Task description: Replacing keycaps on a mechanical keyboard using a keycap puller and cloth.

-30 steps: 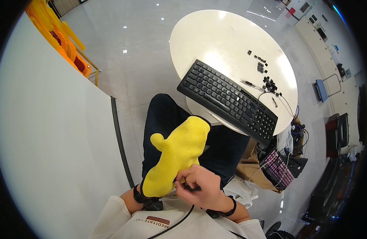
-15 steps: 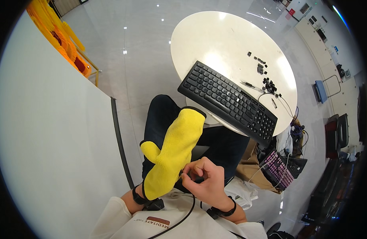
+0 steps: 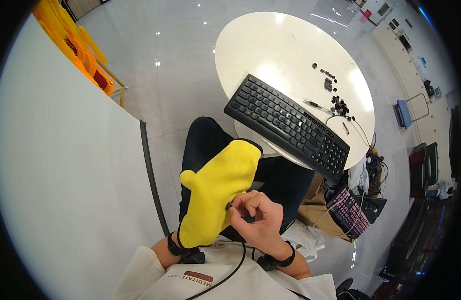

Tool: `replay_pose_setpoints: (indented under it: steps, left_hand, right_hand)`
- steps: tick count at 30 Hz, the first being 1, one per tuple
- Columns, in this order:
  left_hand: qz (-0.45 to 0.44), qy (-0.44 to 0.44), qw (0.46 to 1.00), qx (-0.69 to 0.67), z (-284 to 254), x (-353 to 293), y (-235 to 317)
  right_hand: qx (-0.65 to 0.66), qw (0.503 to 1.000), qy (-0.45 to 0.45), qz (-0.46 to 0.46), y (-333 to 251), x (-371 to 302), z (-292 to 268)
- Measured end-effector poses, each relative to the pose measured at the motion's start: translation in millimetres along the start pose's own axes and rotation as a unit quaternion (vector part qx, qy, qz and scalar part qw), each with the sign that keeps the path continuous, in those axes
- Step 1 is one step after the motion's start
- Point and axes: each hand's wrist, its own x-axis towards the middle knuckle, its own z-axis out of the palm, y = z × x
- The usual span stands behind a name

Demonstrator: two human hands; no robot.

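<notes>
A yellow fleece mitt (image 3: 218, 192) with dark edging covers my left hand completely, so its fingers are hidden; only my left wrist (image 3: 174, 239) shows below the cuff. Over my lap, my right hand (image 3: 258, 220) is bare and closed in a pinch at the mitt's right side. Between thumb and forefinger is a small black keycap (image 3: 229, 205), pressed against the yellow cloth. Beyond the mitt, a black keyboard (image 3: 285, 117) lies slanted across the near edge of the round white table (image 3: 245, 40). Some of its keys, mostly at the right end, look uncapped.
Loose black keycaps (image 3: 339, 106) lie on the table beside a pen (image 3: 318, 105) and a cable. Right of my legs stand a cardboard box (image 3: 315, 220) and a pink-keyed keyboard (image 3: 351, 212). A white panel (image 3: 75, 165) rises at my left.
The mitt has turned, its thumb bulge now higher and less extended. My right hand has shifted slightly up, and the small black keycap now shows against the mitt.
</notes>
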Motion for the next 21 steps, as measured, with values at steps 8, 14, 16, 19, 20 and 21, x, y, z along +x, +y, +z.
replay_pose_setpoints:
  steps: [8, 14, 16, 19, 20, 21]
  left_hand:
    - [0.016, 0.019, 0.998, 0.060, -7.2, -9.6, 0.8]
    - [0.027, 0.028, 0.994, 0.100, -7.5, -12.9, -0.5]
    - [0.030, 0.031, 0.993, 0.112, -6.5, -14.1, -1.5]
    - [0.038, 0.031, 0.991, 0.125, -4.4, -14.9, -1.8]
    - [0.040, 0.030, 0.990, 0.132, -2.9, -15.3, -2.6]
    - [0.041, 0.030, 0.989, 0.136, -3.0, -15.1, -1.3]
  right_hand:
    - [-0.091, 0.985, -0.008, -0.149, -0.2, -2.4, 8.2]
    - [-0.122, 0.970, 0.000, -0.208, 6.7, 5.8, 7.4]
    - [-0.128, 0.970, 0.002, -0.207, 5.8, 12.2, 4.1]
    - [-0.117, 0.976, 0.018, -0.184, 6.0, 14.0, 0.9]
    - [-0.011, 0.995, 0.009, -0.098, 5.4, 10.8, 0.3]
    - [0.096, 0.995, -0.001, -0.009, 3.6, 6.5, -0.3]
